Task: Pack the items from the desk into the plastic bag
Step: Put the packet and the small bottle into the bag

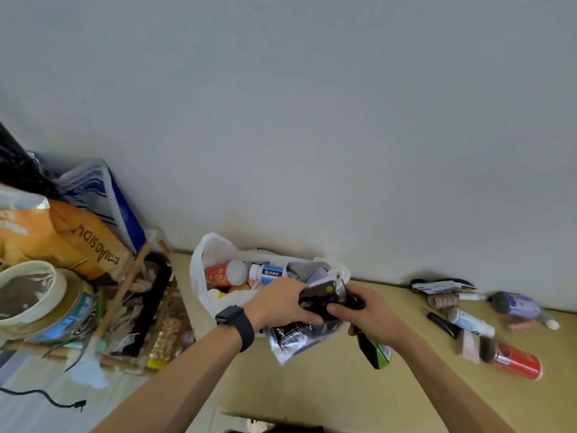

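**2 hands, 1 dark packet at the bag's mouth**

The pale yellow worktop (312,385) runs along a grey wall. The thin white plastic bag (199,276) slumps open near its left edge. It already holds a red bottle with a round white cap (221,275) and a white bottle with a blue label (268,271).

The bag is limp and unsupported, so a push could fold its rim shut or shove it towards the edge. A clear-and-black pouch (290,339) lies half out over the near rim and could slide free.

Well apart to the right, a red can (515,362) and other loose items wait.

The left grip (281,304) is curled round a dark glossy packet (315,296), just over the near rim. The right grip (371,317) pinches what looks like the same packet from the other side. A green-and-black carton (377,354) pokes out beneath the right grip; I cannot tell whether it is held.
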